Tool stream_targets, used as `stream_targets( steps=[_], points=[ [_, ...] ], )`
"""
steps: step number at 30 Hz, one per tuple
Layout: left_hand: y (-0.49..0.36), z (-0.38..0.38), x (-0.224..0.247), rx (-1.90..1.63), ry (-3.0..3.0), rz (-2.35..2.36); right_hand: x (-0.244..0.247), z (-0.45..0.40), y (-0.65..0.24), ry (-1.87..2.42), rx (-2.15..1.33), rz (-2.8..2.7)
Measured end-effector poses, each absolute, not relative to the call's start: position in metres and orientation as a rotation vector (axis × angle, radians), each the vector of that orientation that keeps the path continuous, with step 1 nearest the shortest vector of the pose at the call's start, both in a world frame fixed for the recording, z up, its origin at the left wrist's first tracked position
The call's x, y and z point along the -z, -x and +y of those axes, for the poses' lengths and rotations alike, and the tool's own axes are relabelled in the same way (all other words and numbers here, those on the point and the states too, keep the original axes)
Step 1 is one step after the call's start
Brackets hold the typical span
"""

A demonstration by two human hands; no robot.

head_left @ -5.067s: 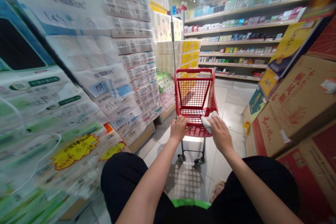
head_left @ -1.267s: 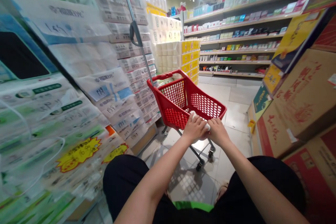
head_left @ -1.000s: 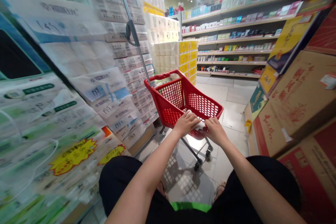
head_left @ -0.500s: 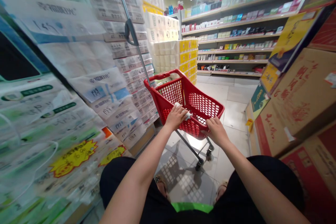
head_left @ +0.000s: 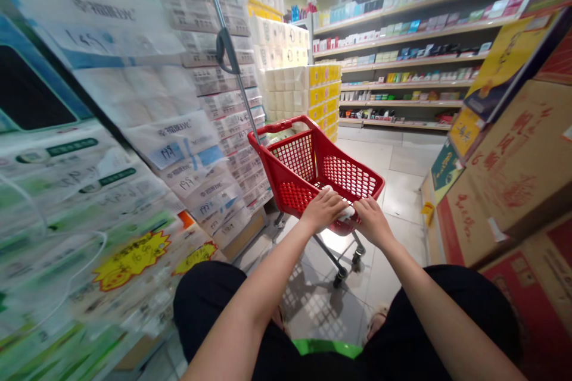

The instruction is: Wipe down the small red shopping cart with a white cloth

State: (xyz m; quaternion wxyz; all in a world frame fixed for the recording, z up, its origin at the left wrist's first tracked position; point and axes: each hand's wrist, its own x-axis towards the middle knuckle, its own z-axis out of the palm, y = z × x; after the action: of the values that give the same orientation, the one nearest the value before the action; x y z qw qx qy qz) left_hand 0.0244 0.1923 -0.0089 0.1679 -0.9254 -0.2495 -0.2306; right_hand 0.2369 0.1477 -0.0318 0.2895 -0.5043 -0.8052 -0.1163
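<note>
A red plastic shopping basket cart [head_left: 286,169] on a metal wheeled frame stands in front of my knees, its mesh inside bare. My left hand [head_left: 325,209] presses a white cloth or tissue [head_left: 347,212] onto the near rim; parts of the white piece show beyond the fingers. Beside it, my right hand [head_left: 370,219] is closed around the same rim near the right corner. The two hands are almost touching. From the cart's far left corner rises a metal pole with a dark grey clip [head_left: 227,50].
Stacked packs of tissue paper [head_left: 179,149] with handwritten prices line the left side. Cardboard boxes [head_left: 513,161] rise on the right. Shelves of small goods [head_left: 402,59] stand at the back. Tiled floor [head_left: 402,187] runs between them. Something green shows beneath me.
My left hand has slid the white cloth or tissue rightward along the cart's near rim, closer to my right hand. My right hand keeps its place on the rim.
</note>
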Motion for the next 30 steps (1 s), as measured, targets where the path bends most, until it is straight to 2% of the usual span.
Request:
stream_targets(
  steps=[11,15,20,22,25,30],
  points=[
    [0.066,0.264,-0.012,0.605,2.466,-1.219,0.034,0.149,-0.237,1.351,0.271,-2.106],
    [0.038,0.238,-0.01,0.674,2.504,-1.149,0.036,0.151,-0.236,1.341,0.294,-2.116],
    [-0.045,0.176,0.015,0.703,2.603,-0.955,0.04,0.155,-0.238,1.339,0.338,-2.137],
    [-0.067,0.16,0.022,0.748,2.543,-1.035,0.041,0.156,-0.241,1.333,0.343,-2.147],
    [-0.066,0.157,0.021,0.715,2.572,-0.943,0.041,0.155,-0.245,1.326,0.322,-2.166],
    [-0.015,0.189,0.006,0.611,2.661,-0.696,0.037,0.149,-0.241,1.33,0.302,-2.158]
  ],
)
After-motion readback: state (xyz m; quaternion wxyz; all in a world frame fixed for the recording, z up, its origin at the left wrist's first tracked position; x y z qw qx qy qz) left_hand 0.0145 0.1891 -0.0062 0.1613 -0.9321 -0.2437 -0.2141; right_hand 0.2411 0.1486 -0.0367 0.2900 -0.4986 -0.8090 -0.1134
